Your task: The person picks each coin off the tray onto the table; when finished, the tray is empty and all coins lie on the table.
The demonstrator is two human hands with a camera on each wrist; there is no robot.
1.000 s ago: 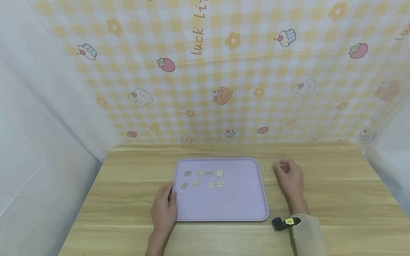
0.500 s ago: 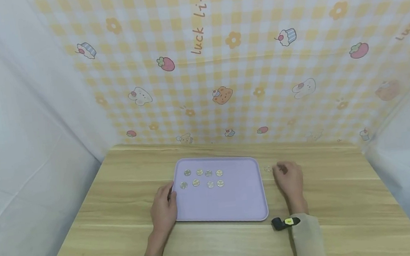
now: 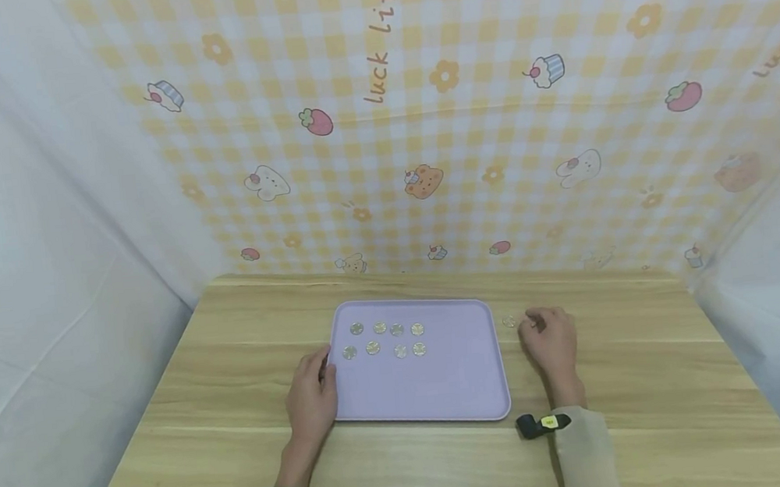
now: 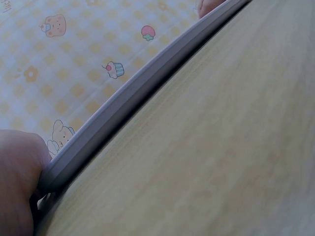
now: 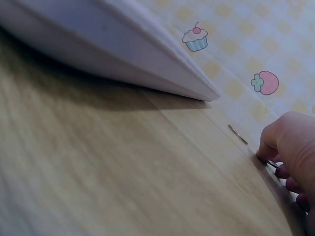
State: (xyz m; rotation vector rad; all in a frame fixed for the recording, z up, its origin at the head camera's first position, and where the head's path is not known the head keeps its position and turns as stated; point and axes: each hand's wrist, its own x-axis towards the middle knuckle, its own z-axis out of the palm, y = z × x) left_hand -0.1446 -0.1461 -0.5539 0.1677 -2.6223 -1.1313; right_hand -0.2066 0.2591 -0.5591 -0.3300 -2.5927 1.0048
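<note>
A lavender tray [image 3: 439, 388] lies on the table, carrying several round coins [image 3: 373, 348] in two rough rows on its left half. My left hand [image 3: 312, 400] grips the tray's left edge; in the left wrist view, part of that hand [image 4: 19, 172] is at the tray's corner. One loose coin [image 3: 509, 321] rests on the wood just right of the tray, seen nearly edge-on as a coin [image 5: 238, 134] in the right wrist view. Beside it, my right hand [image 3: 552, 345] has curled fingers. The right wrist view shows them pinching a thin coin [image 5: 272, 163], mostly hidden.
The wooden table [image 3: 426, 475] runs back to a yellow checked cloth [image 3: 449, 128] hanging upright behind it. White sheets [image 3: 31, 254] hang along both sides. A black wrist camera [image 3: 537, 424] sits on each sleeve.
My right hand has drawn its fingers in and shifted very slightly, staying at the table beside the loose coin. The left hand, the tray and its coins keep their places.
</note>
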